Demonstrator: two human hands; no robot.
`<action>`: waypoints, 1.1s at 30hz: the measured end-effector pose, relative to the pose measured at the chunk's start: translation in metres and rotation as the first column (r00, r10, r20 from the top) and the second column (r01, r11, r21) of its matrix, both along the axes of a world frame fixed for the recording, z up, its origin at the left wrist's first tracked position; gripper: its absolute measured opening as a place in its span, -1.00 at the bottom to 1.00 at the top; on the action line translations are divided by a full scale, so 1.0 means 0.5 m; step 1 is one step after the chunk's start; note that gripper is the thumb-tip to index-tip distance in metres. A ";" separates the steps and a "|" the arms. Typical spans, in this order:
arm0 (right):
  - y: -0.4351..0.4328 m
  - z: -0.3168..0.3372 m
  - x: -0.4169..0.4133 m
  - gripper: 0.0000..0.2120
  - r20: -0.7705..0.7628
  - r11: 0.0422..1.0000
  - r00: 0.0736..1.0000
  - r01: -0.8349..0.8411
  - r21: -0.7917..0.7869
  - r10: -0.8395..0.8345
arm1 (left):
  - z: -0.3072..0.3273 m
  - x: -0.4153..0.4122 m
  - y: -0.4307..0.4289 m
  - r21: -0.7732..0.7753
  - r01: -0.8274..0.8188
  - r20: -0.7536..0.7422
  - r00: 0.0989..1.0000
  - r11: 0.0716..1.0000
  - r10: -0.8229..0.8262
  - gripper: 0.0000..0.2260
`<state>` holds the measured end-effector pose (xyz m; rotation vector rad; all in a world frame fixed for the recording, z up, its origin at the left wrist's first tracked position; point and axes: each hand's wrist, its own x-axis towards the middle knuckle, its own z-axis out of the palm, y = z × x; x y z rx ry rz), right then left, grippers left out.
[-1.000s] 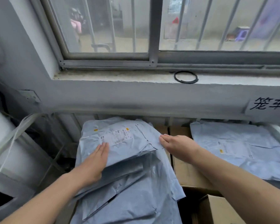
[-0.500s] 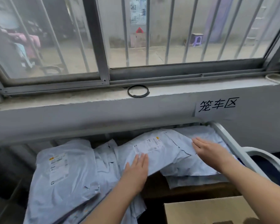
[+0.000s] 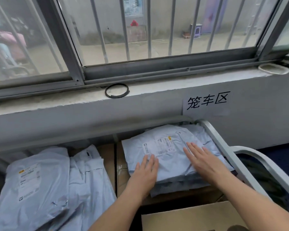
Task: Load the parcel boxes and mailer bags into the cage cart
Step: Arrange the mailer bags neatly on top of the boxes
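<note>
A pale blue mailer bag with a white label lies flat on top of other bags, at the right end of the cage cart, against its grey metal rail. My left hand lies flat on the bag's near left corner, fingers straight. My right hand rests flat on its right side, slightly blurred. Brown parcel boxes sit under the bags. More blue mailer bags are piled at the left.
A concrete window sill overhangs the cart, with a black ring on it and a paper sign below. An open cardboard box stands at the near edge. Barred window above.
The labelled mailer bag went from the left pile to the right end of the cart and now lies flat there. Both hands moved with it and now rest on top.
</note>
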<state>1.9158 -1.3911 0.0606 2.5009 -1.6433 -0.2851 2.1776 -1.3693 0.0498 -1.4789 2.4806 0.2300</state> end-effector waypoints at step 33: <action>-0.245 -0.153 -0.054 -0.23 0.308 0.985 0.941 0.099 0.143 -0.139 | -0.140 -0.179 -0.214 -0.173 -0.373 -0.236 0.914 0.911 0.330 -0.34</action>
